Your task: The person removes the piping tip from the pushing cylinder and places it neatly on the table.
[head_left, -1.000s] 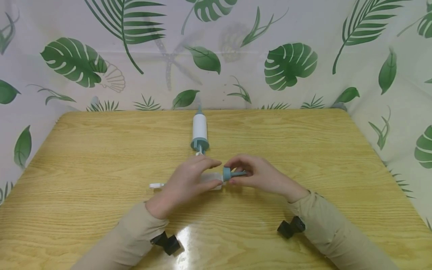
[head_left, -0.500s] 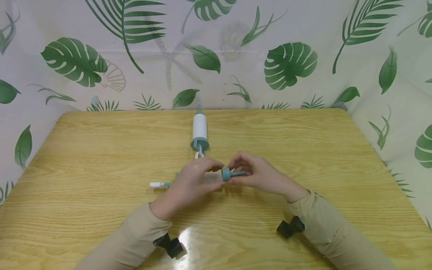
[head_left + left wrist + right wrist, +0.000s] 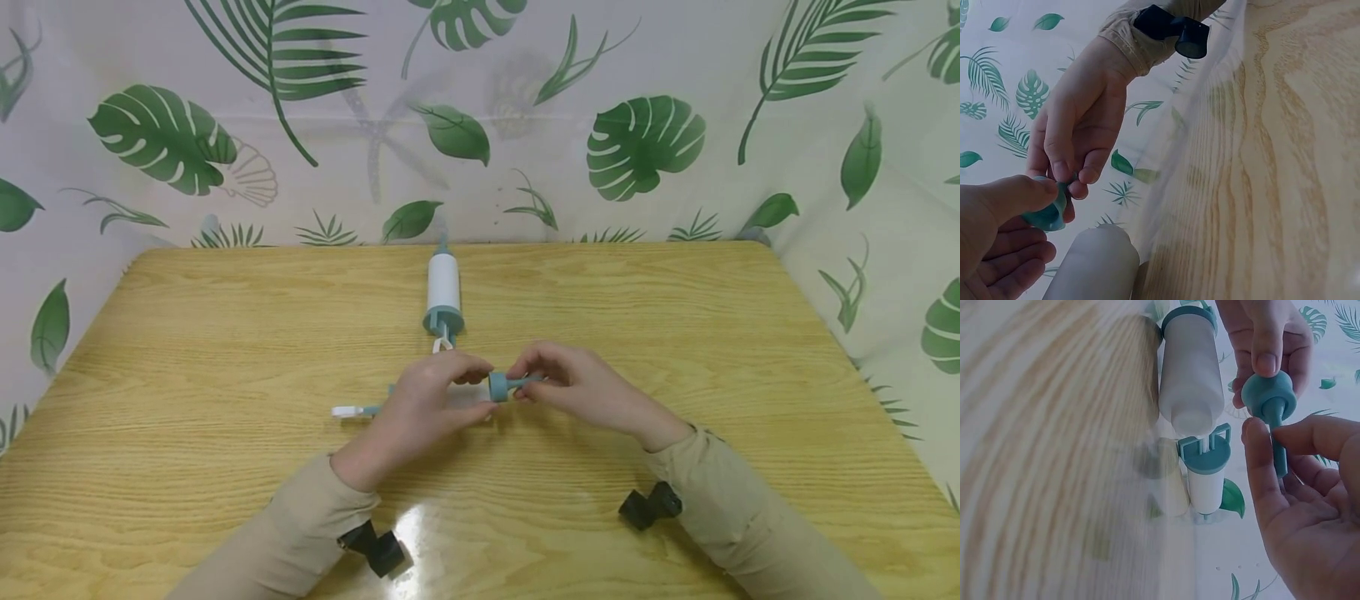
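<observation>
A teal nozzle cap (image 3: 498, 387) with a thin spout is between the two hands. The left hand (image 3: 420, 408) pinches the wide rim of the cap between thumb and fingers. From the right, the right hand (image 3: 581, 390) grips the spout (image 3: 1279, 447) with curled fingers. Beneath the left hand lies a large syringe; its translucent white barrel (image 3: 1192, 369) shows in the right wrist view, and its white pull handle (image 3: 347, 412) sticks out to the left. In the left wrist view, the barrel (image 3: 1094, 265) lies close beside the cap, apart from it.
A second white and teal syringe (image 3: 444, 283) lies beyond the hands, nozzle toward the back edge of the wooden table (image 3: 637, 308). A leaf-printed cloth (image 3: 540, 125) hangs behind and at the sides. Black cameras (image 3: 371, 546) sit on both wrists.
The left hand has come up slightly and its fingers have met the cap's rim. The cap has shifted a little left. The right fingers have changed their grip on the spout.
</observation>
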The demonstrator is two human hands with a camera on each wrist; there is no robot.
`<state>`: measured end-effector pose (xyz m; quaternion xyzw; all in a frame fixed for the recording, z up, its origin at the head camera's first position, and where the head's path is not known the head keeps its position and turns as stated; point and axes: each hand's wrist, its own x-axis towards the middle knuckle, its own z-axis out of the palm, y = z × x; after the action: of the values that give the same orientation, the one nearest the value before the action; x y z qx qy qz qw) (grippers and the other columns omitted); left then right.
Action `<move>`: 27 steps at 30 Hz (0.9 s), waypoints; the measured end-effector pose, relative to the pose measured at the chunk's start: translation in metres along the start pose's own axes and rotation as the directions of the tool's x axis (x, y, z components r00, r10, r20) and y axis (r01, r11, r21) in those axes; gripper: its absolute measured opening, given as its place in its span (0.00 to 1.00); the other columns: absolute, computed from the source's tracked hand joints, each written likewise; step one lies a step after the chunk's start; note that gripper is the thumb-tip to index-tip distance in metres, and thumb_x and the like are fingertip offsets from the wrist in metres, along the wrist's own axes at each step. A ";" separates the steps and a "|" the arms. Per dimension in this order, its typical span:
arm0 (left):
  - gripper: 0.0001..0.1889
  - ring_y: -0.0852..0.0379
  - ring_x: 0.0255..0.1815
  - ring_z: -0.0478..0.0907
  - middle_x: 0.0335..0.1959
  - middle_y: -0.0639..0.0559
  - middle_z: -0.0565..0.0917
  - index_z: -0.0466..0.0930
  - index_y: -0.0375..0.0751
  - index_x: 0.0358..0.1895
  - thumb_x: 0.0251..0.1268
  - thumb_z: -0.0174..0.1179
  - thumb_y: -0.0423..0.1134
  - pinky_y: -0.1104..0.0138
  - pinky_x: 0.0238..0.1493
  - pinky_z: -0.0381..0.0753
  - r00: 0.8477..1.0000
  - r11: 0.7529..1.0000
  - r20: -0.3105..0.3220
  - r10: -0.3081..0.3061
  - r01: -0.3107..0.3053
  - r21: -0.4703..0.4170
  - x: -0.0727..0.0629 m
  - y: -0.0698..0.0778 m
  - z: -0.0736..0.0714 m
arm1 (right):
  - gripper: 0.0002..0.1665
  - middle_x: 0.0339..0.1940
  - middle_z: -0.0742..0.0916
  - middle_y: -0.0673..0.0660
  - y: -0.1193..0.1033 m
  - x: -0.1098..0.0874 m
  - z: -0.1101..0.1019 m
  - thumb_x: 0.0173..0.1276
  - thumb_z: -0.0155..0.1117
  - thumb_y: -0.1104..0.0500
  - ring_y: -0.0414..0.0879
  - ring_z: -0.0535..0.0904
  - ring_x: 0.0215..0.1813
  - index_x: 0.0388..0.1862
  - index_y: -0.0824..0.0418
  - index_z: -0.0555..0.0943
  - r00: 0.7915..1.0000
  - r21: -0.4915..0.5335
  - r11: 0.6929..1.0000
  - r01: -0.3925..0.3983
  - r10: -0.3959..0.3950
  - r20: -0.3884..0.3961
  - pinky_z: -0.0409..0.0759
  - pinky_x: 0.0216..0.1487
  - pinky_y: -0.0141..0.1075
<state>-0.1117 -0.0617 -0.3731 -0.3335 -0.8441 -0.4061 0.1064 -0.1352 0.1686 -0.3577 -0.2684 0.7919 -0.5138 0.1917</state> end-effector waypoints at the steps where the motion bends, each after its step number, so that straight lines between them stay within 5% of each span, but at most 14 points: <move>1: 0.16 0.57 0.40 0.80 0.39 0.48 0.85 0.82 0.37 0.43 0.50 0.73 0.34 0.69 0.44 0.79 1.000 1.000 -0.004 0.002 -0.002 0.000 0.000 0.000 0.000 | 0.07 0.43 0.83 0.58 0.000 0.000 0.000 0.69 0.58 0.68 0.50 0.81 0.46 0.45 0.64 0.78 1.000 -0.016 1.000 0.001 -0.001 -0.007 0.81 0.46 0.37; 9: 0.16 0.57 0.40 0.81 0.38 0.49 0.85 0.83 0.36 0.42 0.50 0.73 0.37 0.70 0.44 0.79 1.000 1.000 -0.021 0.017 -0.017 -0.009 0.000 -0.002 0.001 | 0.06 0.42 0.83 0.52 0.000 -0.001 -0.001 0.67 0.63 0.65 0.46 0.79 0.47 0.42 0.60 0.83 0.995 -0.121 0.992 0.040 -0.051 -0.089 0.81 0.47 0.38; 27: 0.17 0.59 0.38 0.81 0.38 0.50 0.86 0.84 0.36 0.44 0.50 0.73 0.38 0.73 0.42 0.79 1.000 1.000 0.001 0.017 -0.017 -0.002 0.003 0.000 0.002 | 0.14 0.40 0.83 0.57 -0.002 -0.002 0.002 0.67 0.64 0.62 0.50 0.79 0.42 0.49 0.66 0.79 0.994 -0.009 0.999 -0.032 0.030 -0.102 0.81 0.42 0.38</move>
<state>-0.1141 -0.0589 -0.3731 -0.3410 -0.8409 -0.4057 0.1093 -0.1321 0.1673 -0.3563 -0.2305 0.8075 -0.5196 0.1574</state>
